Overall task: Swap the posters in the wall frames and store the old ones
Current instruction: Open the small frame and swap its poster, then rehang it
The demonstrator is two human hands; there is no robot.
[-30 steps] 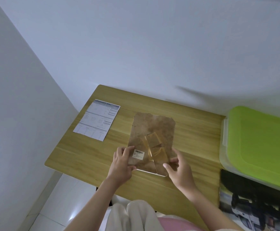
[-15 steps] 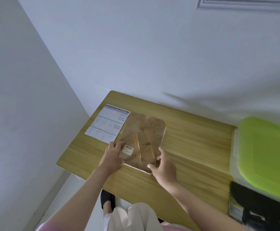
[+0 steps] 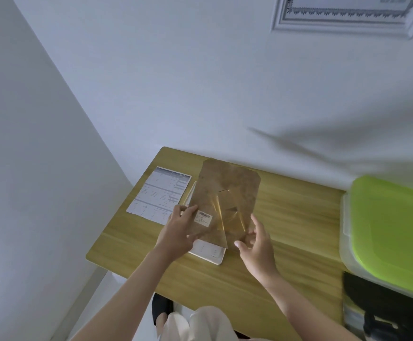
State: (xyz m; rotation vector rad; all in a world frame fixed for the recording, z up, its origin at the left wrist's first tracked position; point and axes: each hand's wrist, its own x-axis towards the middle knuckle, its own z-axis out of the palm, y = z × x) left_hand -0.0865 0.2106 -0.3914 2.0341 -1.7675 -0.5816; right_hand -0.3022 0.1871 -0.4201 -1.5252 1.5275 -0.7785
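Backing board (image 3: 227,193), brown with a folded stand flap and a small barcode sticker near its lower left corner, sits tilted in my grip above the white frame (image 3: 209,253). I take the frame as my landmark: it lies flat on the wooden table (image 3: 294,232), and only its lower edge and a sliver along its left side show from under the board. My left hand (image 3: 179,232) pinches the board's lower left edge, thumb on top just beside the sticker, the other fingers under the board. My right hand (image 3: 257,244) is at the board's lower right corner with its fingers curled loosely; the thumb tip is near the corner, but I cannot tell whether it actually presses the board or only touches it. The board's far end is lifted and leans away from me toward the wall.

Left of the frame, a printed sheet (image 3: 160,194) lies flat on the table, its right edge close to the frame's left side. Well to the right of the frame, past the table's edge, stands a clear storage box with a green lid (image 3: 392,230). High on the wall above and to the right of the frame hangs a second white frame (image 3: 348,23) holding a bordered certificate, partly cut off by the top of the view.
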